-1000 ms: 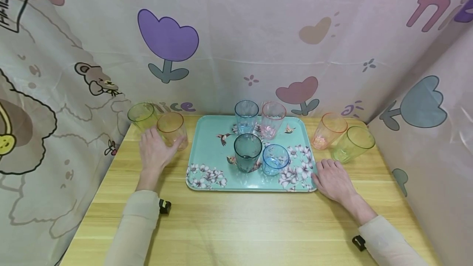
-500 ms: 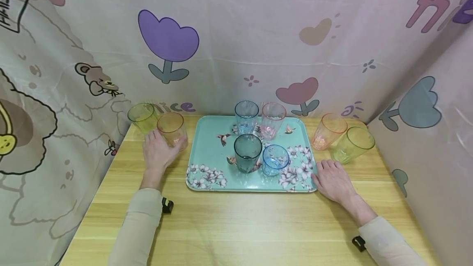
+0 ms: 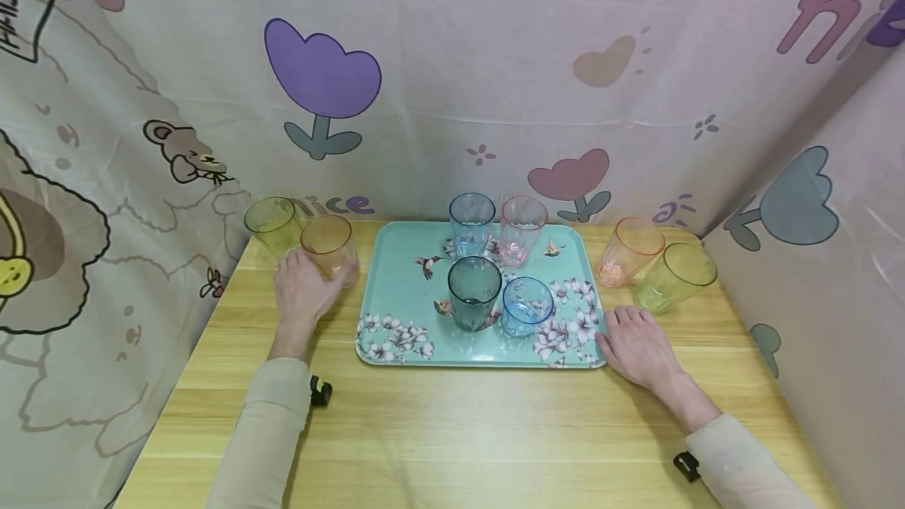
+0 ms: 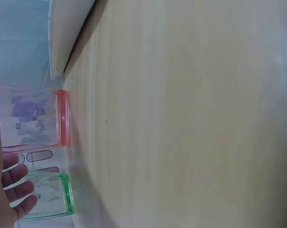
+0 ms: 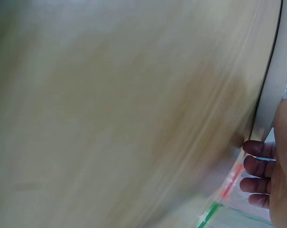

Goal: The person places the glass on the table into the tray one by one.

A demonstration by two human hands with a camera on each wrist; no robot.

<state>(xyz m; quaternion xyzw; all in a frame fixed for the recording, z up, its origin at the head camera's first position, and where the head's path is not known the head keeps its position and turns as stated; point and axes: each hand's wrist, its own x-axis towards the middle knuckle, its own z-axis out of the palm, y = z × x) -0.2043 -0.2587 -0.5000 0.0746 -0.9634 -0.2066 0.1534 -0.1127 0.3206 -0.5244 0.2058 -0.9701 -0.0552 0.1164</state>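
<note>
My left hand (image 3: 302,289) is at the near side of an orange-rimmed tumbler (image 3: 328,246), left of the tray. Its thumb is spread toward the tumbler's right side. In the left wrist view its loosely bent fingers (image 4: 21,191) overlap the green-rimmed tumbler (image 4: 48,194), beside the orange-rimmed one. Beside the tray's front right corner, my right hand (image 3: 639,348) rests low over the table with fingers extended. Just beyond those fingers stand another orange-rimmed tumbler (image 3: 629,254) and a yellow-green tumbler (image 3: 675,277). Neither hand has a thing gripped in it.
A turquoise floral tray (image 3: 399,289) lies between the hands. It carries a dark grey tumbler (image 3: 474,297), a short blue glass (image 3: 526,309), a tall blue tumbler (image 3: 471,222) and a pink one (image 3: 522,234). A printed curtain (image 3: 452,61) hangs behind the wooden table (image 3: 459,430).
My left hand has shifted slightly right, closer in against the orange-rimmed tumbler, then stayed there. The right hand, the tray and the glasses have not moved.
</note>
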